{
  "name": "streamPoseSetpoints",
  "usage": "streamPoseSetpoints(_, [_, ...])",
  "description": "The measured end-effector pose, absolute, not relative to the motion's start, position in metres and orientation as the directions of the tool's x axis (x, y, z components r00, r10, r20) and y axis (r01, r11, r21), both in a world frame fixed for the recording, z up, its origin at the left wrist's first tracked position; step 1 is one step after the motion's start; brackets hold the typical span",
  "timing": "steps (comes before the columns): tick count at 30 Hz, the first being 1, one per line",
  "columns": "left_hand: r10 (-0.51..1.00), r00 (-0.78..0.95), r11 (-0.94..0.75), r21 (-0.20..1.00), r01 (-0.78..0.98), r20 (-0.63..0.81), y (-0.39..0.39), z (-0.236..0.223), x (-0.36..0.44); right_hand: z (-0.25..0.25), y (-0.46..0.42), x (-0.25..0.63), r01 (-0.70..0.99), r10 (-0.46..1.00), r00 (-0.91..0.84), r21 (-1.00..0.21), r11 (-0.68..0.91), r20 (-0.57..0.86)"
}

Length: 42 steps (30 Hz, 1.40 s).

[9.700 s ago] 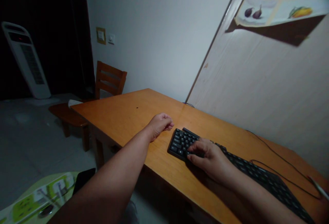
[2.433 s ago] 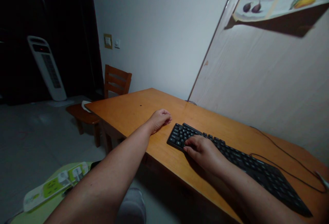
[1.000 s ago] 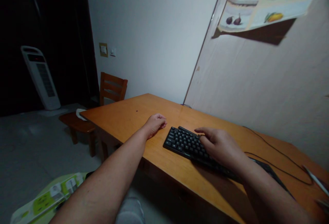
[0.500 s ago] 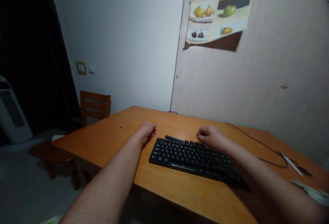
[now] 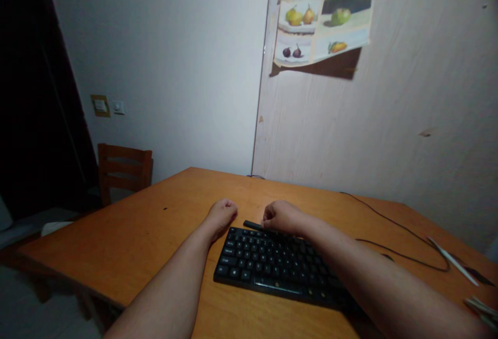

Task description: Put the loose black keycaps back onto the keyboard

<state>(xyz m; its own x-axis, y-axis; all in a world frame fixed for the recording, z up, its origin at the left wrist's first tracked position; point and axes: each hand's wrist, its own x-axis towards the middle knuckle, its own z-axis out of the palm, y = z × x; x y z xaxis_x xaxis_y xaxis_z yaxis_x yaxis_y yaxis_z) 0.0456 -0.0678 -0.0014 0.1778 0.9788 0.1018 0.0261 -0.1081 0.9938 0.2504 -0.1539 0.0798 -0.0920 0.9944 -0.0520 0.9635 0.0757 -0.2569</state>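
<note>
A black keyboard (image 5: 264,261) lies on the wooden table, its right part hidden under my right forearm. Just beyond the keyboard's back left corner, my left hand (image 5: 223,213) rests closed on the tabletop. Fingers of my right hand (image 5: 282,215) are curled together over the back edge of the keyboard. Beside those fingertips shows a slim black bar (image 5: 252,224); whether they touch it I cannot tell. The inside of both hands is hidden, so anything small in them does not show.
A black cable (image 5: 404,253) loops over the right side of the table (image 5: 155,245), near a white stick-like object (image 5: 453,261). At the far left stands a wooden chair (image 5: 124,168). A sheet of fruit pictures (image 5: 322,33) hangs on the wall behind.
My right hand has moved left along the keyboard's back edge, closer to my left hand. The left hand stays closed beside the keyboard. The view has shifted somewhat.
</note>
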Motion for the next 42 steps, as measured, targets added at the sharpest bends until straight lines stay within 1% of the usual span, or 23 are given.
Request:
streamPoseSetpoints(8, [0.979, 0.173, -0.130, 0.986, 0.101, 0.111, -0.068, -0.004, 0.049, 0.071, -0.139, 0.239, 0.982, 0.989, -0.085, -0.176, 0.063, -0.118])
streamPoseSetpoints(13, [0.979, 0.157, -0.144, 0.984, 0.100, 0.127, -0.070, -0.003, 0.049, 0.073, -0.140, 0.238, 0.984, 0.990, -0.077, -0.169, 0.057, -0.118])
streamPoseSetpoints(18, [0.983, 0.151, -0.127, 0.984, 0.128, 0.107, -0.078, 0.008, 0.051, 0.092, -0.151, 0.241, 0.979, 0.994, -0.080, -0.192, 0.065, -0.070])
streamPoseSetpoints(21, [0.970, 0.176, -0.180, 0.981, 0.066, 0.166, -0.085, 0.021, 0.053, 0.104, -0.172, 0.245, 0.971, 0.993, -0.109, -0.218, 0.094, -0.054])
streamPoseSetpoints(23, [0.958, 0.209, -0.217, 0.972, 0.088, 0.195, -0.090, 0.031, 0.053, 0.109, -0.193, 0.247, 0.964, 0.989, -0.143, -0.234, 0.129, -0.046])
streamPoseSetpoints(25, [0.935, 0.247, -0.282, 0.956, 0.078, 0.256, -0.095, 0.038, 0.052, 0.111, -0.217, 0.250, 0.949, 0.980, -0.196, -0.256, 0.182, -0.029])
streamPoseSetpoints(27, [0.913, 0.295, -0.311, 0.948, 0.061, 0.281, -0.100, 0.041, 0.051, 0.111, -0.241, 0.251, 0.938, 0.970, -0.243, -0.257, 0.233, -0.007])
streamPoseSetpoints(31, [0.878, 0.412, -0.285, 0.958, 0.042, 0.243, -0.112, 0.040, 0.050, 0.105, -0.276, 0.252, 0.947, 0.969, -0.248, -0.207, 0.244, 0.009])
streamPoseSetpoints(34, [0.842, 0.497, -0.284, 0.956, 0.076, 0.211, -0.123, 0.040, 0.049, 0.100, -0.288, 0.249, 0.955, 0.967, -0.255, -0.150, 0.256, 0.026])
streamPoseSetpoints(35, [0.837, 0.514, -0.271, 0.958, 0.091, 0.188, -0.128, 0.041, 0.048, 0.098, -0.289, 0.248, 0.954, 0.963, -0.267, -0.135, 0.269, 0.034])
streamPoseSetpoints(38, [0.814, 0.579, -0.142, 0.981, 0.128, 0.042, -0.139, 0.044, 0.045, 0.092, -0.292, 0.243, 0.945, 0.952, -0.304, -0.111, 0.307, 0.041])
streamPoseSetpoints(39, [0.798, 0.602, -0.123, 0.982, 0.144, 0.011, -0.142, 0.046, 0.043, 0.090, -0.292, 0.241, 0.944, 0.950, -0.309, -0.104, 0.311, 0.040])
streamPoseSetpoints(40, [0.787, 0.617, -0.135, 0.978, 0.161, 0.008, -0.144, 0.047, 0.042, 0.088, -0.293, 0.240, 0.945, 0.950, -0.309, -0.097, 0.311, 0.038])
streamPoseSetpoints(42, [0.772, 0.632, -0.240, 0.952, 0.192, 0.067, -0.147, 0.051, 0.040, 0.085, -0.294, 0.237, 0.950, 0.953, -0.300, -0.077, 0.302, 0.040])
